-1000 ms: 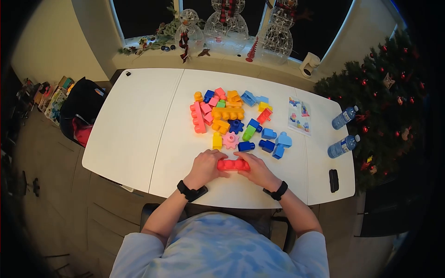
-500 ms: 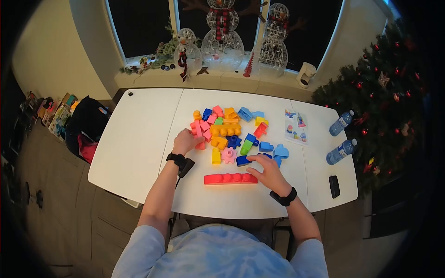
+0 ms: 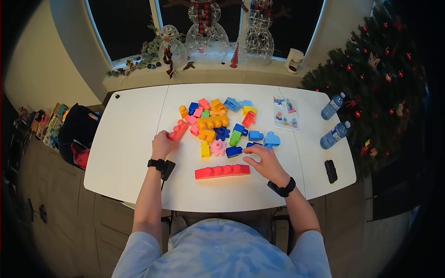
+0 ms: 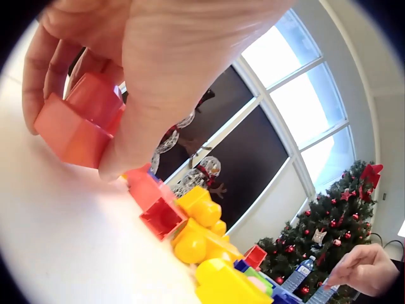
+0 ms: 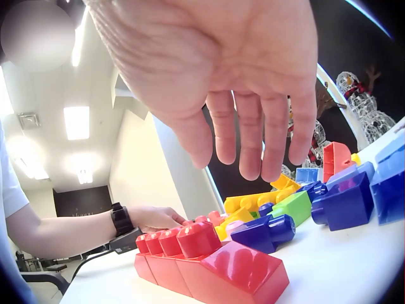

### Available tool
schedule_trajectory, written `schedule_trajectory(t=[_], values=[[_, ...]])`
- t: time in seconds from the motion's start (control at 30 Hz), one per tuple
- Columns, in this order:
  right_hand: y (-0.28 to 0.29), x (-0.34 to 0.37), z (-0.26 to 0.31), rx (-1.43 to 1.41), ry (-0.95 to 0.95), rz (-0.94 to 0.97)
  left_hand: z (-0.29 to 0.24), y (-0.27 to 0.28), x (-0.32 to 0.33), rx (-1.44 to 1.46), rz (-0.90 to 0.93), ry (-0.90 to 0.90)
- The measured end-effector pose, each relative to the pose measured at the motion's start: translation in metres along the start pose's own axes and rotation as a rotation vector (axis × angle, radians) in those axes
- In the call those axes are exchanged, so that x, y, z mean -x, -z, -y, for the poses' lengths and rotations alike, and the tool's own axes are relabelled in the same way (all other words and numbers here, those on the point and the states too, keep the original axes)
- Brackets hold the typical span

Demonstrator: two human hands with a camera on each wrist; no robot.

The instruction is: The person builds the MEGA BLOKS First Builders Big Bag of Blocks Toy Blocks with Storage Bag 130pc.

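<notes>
My left hand pinches one end of a long coral-pink building block at the left side of the pile. In the left wrist view, thumb and fingers lie on either side of that block. My right hand hovers with relaxed fingers near a dark blue block and grips nothing. A long red block row with several round studs lies in front of me between the hands. The right wrist view shows its sloped end below my palm.
Beyond the hands lie several loose blocks, among them an orange block, a pink gear and a yellow block. A picture sheet, two water bottles and a black case are on the table's right side.
Both hands have left the red row, which now lies on the table. My left hand reached to the coral-pink block and shifted it leftward from the pile. My right hand moved forward and right.
</notes>
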State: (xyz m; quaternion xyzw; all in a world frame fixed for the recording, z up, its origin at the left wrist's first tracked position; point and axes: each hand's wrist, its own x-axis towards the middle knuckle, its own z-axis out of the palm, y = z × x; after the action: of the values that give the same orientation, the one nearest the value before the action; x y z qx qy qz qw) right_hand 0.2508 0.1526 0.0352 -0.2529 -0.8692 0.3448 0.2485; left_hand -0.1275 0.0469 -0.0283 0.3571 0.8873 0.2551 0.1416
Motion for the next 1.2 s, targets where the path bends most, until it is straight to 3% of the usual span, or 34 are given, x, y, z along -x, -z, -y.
schedule_trajectory(t=[0.1, 0.17, 0.23, 0.33, 0.37, 0.43, 1.2], values=[[0.000, 0.001, 0.003, -0.020, -0.012, -0.045, -0.014, 0.015, 0.028, 0.141, -0.114, -0.065], [-0.004, 0.002, 0.009, -0.052, -0.009, -0.086, -0.048, 0.030, 0.068, 0.334, -0.036, -0.399], [-0.013, 0.001, 0.022, -0.095, 0.059, -0.150, -0.070, 0.025, 0.102, 0.282, 0.086, -0.618], [-0.021, 0.002, 0.030, -0.005, 0.188, -0.078, -0.084, 0.012, 0.133, 0.195, 0.170, -0.707], [-0.023, 0.004, 0.024, -0.005, 0.188, -0.078, -0.082, 0.006, 0.135, 0.195, 0.170, -0.707], [-0.027, 0.008, 0.009, 0.092, 0.189, 0.095, -0.079, -0.003, 0.138, 0.185, 0.155, -0.712], [-0.050, 0.015, 0.003, 0.104, 0.119, 0.067, -0.070, -0.029, 0.148, 0.097, 0.128, -0.734]])
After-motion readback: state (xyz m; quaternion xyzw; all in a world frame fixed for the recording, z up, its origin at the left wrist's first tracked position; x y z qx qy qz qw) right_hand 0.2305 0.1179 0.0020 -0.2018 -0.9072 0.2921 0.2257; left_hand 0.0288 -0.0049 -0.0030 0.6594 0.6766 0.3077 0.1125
